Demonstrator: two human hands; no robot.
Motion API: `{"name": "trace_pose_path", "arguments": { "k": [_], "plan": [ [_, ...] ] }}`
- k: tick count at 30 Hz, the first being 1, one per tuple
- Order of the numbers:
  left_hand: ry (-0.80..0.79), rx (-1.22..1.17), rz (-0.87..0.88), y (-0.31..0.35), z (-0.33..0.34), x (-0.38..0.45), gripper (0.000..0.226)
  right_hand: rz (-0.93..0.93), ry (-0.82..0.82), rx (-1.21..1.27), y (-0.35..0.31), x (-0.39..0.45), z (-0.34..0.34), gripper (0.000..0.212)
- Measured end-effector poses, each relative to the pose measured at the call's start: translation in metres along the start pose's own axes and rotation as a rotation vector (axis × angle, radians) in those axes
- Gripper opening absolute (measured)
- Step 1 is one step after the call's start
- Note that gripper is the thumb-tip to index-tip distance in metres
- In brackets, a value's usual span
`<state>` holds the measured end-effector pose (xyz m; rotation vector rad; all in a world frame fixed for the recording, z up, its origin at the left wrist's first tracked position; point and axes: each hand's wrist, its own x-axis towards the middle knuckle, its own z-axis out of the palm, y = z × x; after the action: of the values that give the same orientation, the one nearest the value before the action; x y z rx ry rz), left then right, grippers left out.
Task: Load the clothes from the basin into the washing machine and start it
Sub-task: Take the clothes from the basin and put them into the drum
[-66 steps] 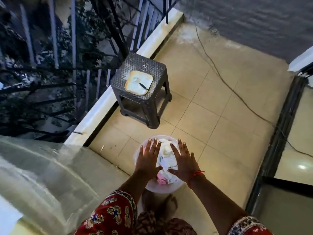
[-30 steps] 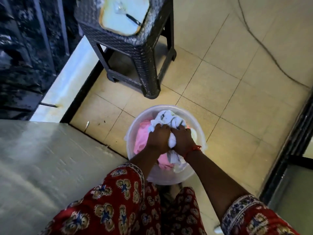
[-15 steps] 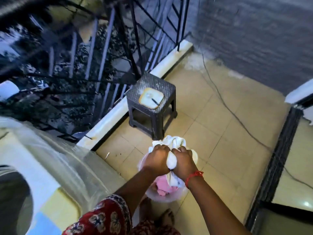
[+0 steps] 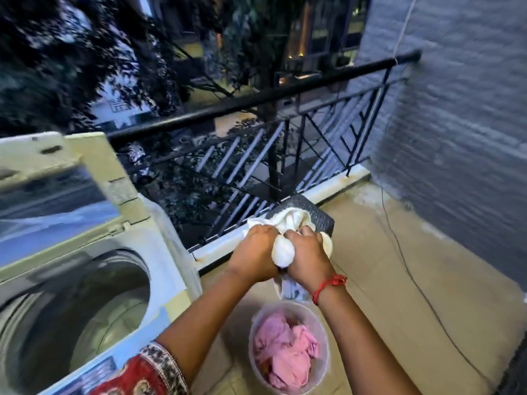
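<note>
Loading has barely begun: the open steel drum of the white top-loading washing machine (image 4: pixel 71 309) at near left looks empty, and pink clothes (image 4: pixel 282 352) fill the translucent round plastic basin (image 4: pixel 323 332) on the floor. Left hand (image 4: pixel 253 252) and right hand (image 4: pixel 308 255), curled tight, grip a white bunched cloth (image 4: pixel 283 252) above the basin, its long axis roughly vertical, tail hanging down.
</note>
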<state>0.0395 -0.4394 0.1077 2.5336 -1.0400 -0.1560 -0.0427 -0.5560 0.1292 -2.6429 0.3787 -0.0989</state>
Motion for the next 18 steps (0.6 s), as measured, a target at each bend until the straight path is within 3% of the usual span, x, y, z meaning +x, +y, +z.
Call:
{"name": "trace_pose_path", "arguments": {
  "k": [8,18],
  "plan": [
    [0.188,0.06,-0.166,-0.085,-0.091,-0.058,0.038,-0.254,-0.005,0.011,-0.127,0.033,0.015,0.028],
    [0.319,0.073,-0.409,-0.209,-0.186,-0.194,0.038,-0.515,-0.126,0.048,-0.318,0.026,0.081,0.032]
  ]
}}
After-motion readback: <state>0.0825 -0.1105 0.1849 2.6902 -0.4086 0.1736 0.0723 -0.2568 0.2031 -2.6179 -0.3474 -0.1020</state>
